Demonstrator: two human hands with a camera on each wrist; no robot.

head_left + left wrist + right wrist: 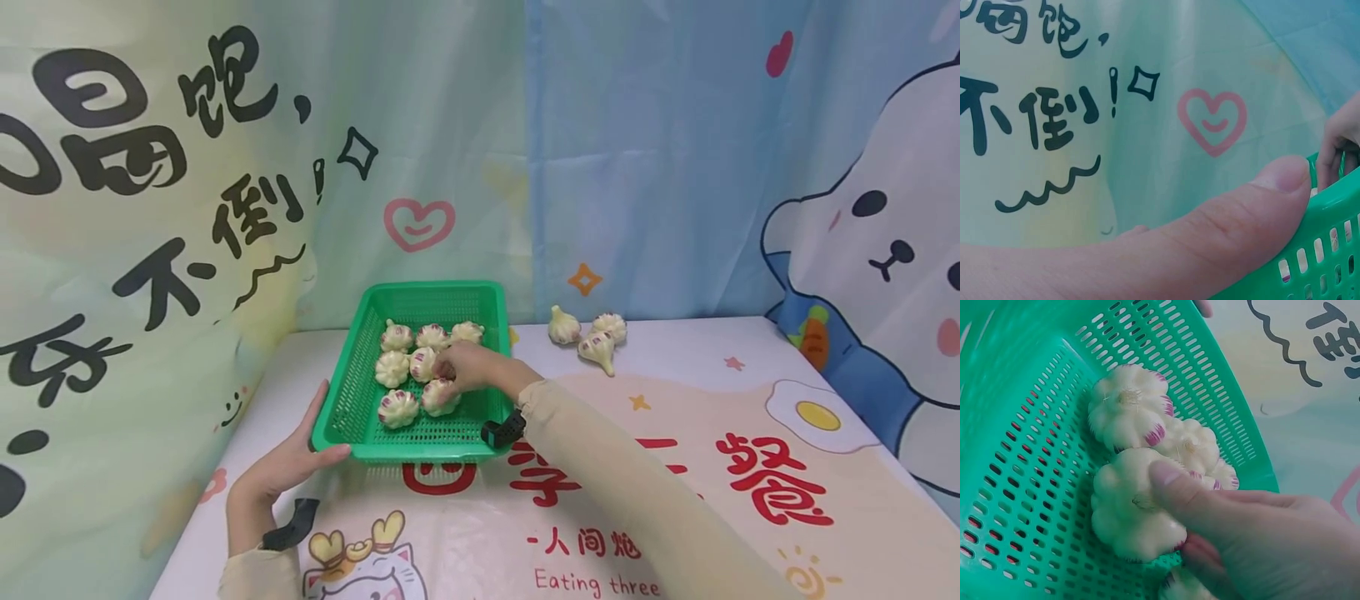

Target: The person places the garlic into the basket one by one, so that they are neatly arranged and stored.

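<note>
A green plastic basket [427, 454] with slotted walls holds several white garlic bulbs with purple streaks. My right hand [472, 367] reaches into it over the right side. In the right wrist view, thumb and fingers pinch a garlic bulb [1129, 506], which lies against other garlic bulbs [1129, 406]. The undersides of those fingers are partly hidden. At the basket's near left corner is my left hand [288, 458], its fingers straight along the left wall and its thumb stretched along the front rim. The left wrist view shows that thumb [1254, 219] touching the rim.
Three more garlic bulbs [597, 350] lie on the table to the right of the basket, near the back. A printed cloth [720, 467] covers the table. Behind it hangs a printed curtain [637, 167], with another along the left side.
</note>
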